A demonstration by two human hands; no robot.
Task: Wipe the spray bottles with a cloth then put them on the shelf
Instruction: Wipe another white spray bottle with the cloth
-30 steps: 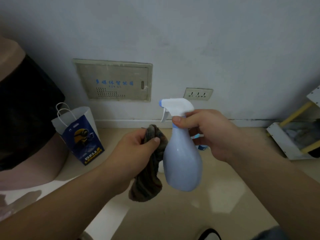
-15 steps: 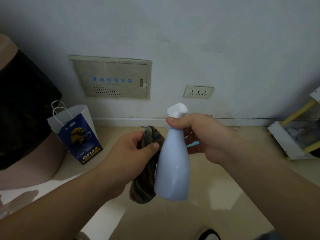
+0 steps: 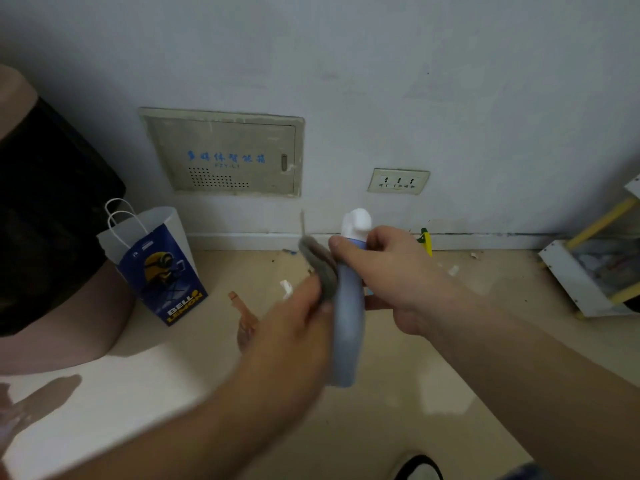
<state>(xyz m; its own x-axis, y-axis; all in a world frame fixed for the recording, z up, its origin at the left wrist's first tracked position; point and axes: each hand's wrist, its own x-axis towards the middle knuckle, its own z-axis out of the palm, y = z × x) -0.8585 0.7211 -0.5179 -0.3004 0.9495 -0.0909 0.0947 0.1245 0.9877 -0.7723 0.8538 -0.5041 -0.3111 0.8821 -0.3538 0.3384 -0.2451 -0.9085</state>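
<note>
A pale blue spray bottle [image 3: 348,327] with a white trigger head hangs upright in mid-air at the centre. My right hand [image 3: 384,271] grips it round the neck, just below the head. My left hand [image 3: 294,327] holds a dark grey cloth [image 3: 320,268] and presses it against the bottle's left side near the shoulder. The cloth and left hand are motion-blurred. A white shelf unit [image 3: 585,282] with yellow posts stands on the floor at the right edge, partly cut off.
A blue and white paper bag [image 3: 159,268] stands on the floor at left, beside a dark and pink object [image 3: 52,237]. Small scraps litter the beige floor near the wall. A wall panel [image 3: 225,154] and socket [image 3: 398,181] sit behind. A shoe [image 3: 417,467] shows at the bottom.
The bottle has turned so its trigger head points away. My left hand has moved the cloth up onto the bottle's left side. The view has shifted slightly.
</note>
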